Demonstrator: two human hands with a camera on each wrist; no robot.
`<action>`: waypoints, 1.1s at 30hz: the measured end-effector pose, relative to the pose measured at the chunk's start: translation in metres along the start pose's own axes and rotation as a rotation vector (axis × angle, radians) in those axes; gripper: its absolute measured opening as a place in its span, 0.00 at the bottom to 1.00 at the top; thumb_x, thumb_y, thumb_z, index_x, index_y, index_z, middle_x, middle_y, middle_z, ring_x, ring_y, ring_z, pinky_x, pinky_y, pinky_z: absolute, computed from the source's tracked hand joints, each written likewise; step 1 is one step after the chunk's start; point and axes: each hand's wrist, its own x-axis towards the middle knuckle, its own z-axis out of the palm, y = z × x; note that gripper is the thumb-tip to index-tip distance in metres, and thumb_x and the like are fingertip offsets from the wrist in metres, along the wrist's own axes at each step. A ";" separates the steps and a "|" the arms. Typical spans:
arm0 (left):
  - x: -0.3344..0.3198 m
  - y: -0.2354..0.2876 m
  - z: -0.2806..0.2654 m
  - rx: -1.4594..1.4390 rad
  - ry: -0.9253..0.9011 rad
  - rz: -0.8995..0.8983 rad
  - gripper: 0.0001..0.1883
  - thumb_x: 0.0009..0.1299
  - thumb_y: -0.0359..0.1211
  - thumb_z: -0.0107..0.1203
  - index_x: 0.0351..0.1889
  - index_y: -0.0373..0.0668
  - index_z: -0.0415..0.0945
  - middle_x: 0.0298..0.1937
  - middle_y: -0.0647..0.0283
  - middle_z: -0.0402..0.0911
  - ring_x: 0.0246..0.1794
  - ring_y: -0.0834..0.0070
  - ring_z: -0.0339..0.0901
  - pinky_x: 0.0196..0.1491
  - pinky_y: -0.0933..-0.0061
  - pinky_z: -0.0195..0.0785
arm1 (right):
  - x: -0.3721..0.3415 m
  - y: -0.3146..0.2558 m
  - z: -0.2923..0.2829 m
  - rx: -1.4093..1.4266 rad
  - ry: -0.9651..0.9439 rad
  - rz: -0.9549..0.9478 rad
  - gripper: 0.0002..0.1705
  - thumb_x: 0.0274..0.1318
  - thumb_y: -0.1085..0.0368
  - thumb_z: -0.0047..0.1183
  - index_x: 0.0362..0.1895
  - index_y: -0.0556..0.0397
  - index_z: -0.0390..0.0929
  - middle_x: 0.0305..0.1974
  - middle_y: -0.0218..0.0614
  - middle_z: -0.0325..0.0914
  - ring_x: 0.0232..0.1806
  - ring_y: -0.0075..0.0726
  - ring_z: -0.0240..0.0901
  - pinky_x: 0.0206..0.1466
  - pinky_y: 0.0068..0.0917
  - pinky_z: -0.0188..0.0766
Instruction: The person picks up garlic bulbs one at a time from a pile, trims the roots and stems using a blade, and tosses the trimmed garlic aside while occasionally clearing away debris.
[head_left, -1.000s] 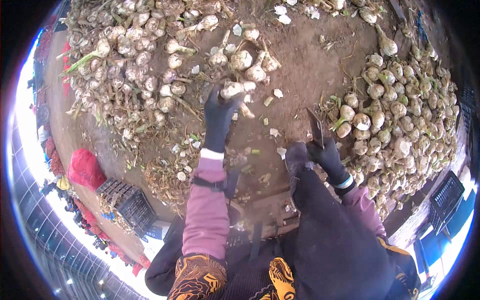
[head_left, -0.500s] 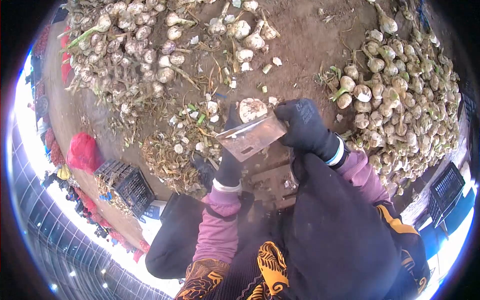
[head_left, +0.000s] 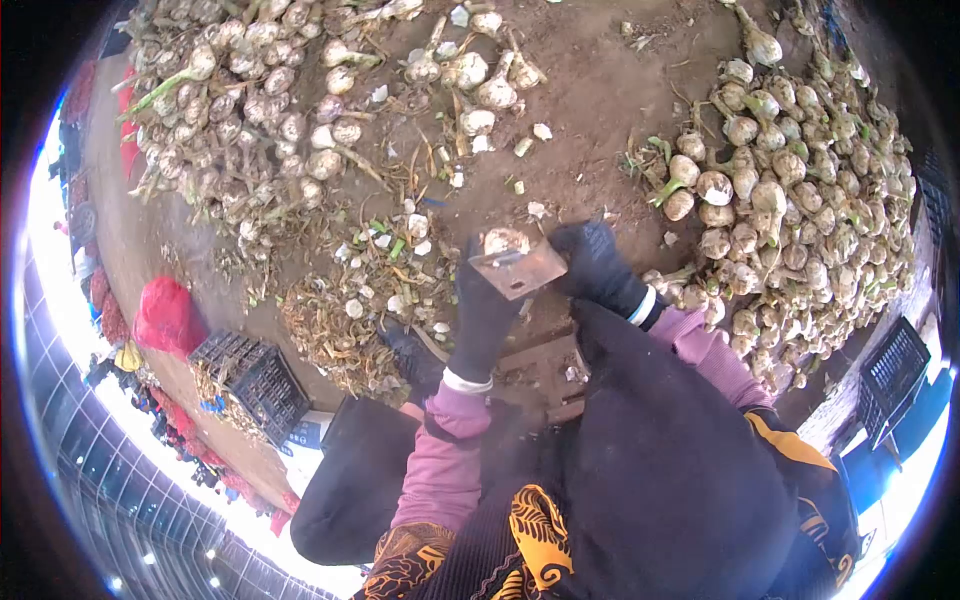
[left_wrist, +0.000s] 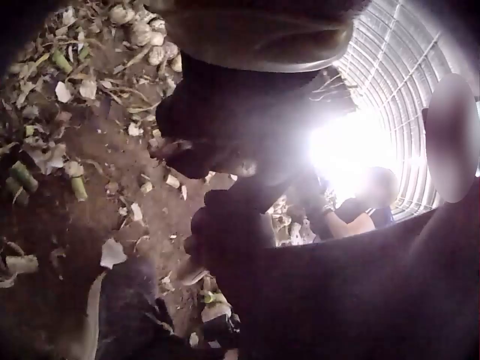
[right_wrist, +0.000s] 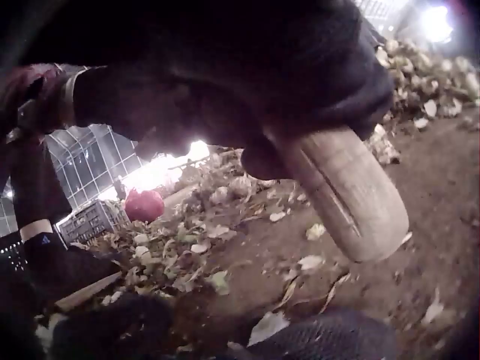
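The left hand [head_left: 484,312] grips a garlic bulb [head_left: 503,241] at its 12 o'clock end, and the right hand [head_left: 602,268] holds a broad knife [head_left: 532,268] by its wooden handle, blade reaching toward 9 o'clock across the bulb's near side; I cannot tell whether they touch. From these 2 hands, garlic heaps lie toward 10 [head_left: 275,80] and 2 o'clock [head_left: 787,166], a crate [head_left: 262,385] toward 8.

A grooved wooden handle [right_wrist: 356,199] is gripped by the gloved right hand [right_wrist: 300,82]; plant scraps [right_wrist: 311,262] are strewn across brown ground [right_wrist: 382,296].
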 end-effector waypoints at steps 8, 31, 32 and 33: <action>0.062 0.073 -0.048 -0.670 0.036 -0.500 0.20 0.56 0.28 0.64 0.49 0.42 0.75 0.42 0.55 0.78 0.40 0.64 0.78 0.45 0.64 0.73 | -0.018 0.027 -0.034 -0.124 0.141 0.288 0.20 0.44 0.45 0.63 0.27 0.50 0.83 0.27 0.45 0.80 0.30 0.53 0.79 0.35 0.44 0.72; 0.069 0.058 -0.031 0.152 0.222 -0.249 0.34 0.49 0.35 0.72 0.53 0.38 0.68 0.41 0.56 0.74 0.41 0.62 0.76 0.46 0.63 0.72 | -0.027 0.018 -0.022 -0.002 0.206 0.399 0.18 0.41 0.52 0.65 0.27 0.56 0.83 0.26 0.51 0.79 0.30 0.56 0.77 0.35 0.44 0.73; 0.069 0.056 -0.030 0.137 0.218 -0.283 0.37 0.48 0.37 0.74 0.55 0.38 0.68 0.44 0.56 0.75 0.43 0.64 0.77 0.46 0.66 0.73 | -0.022 0.014 -0.024 0.136 0.182 0.447 0.19 0.44 0.53 0.63 0.27 0.58 0.82 0.25 0.51 0.78 0.29 0.57 0.77 0.35 0.44 0.72; 0.069 0.056 -0.028 0.055 0.247 -0.364 0.34 0.49 0.36 0.73 0.53 0.38 0.69 0.45 0.56 0.76 0.44 0.64 0.77 0.46 0.64 0.72 | -0.019 0.011 -0.025 0.136 0.168 0.448 0.18 0.45 0.53 0.62 0.28 0.58 0.83 0.25 0.51 0.78 0.29 0.56 0.78 0.35 0.43 0.72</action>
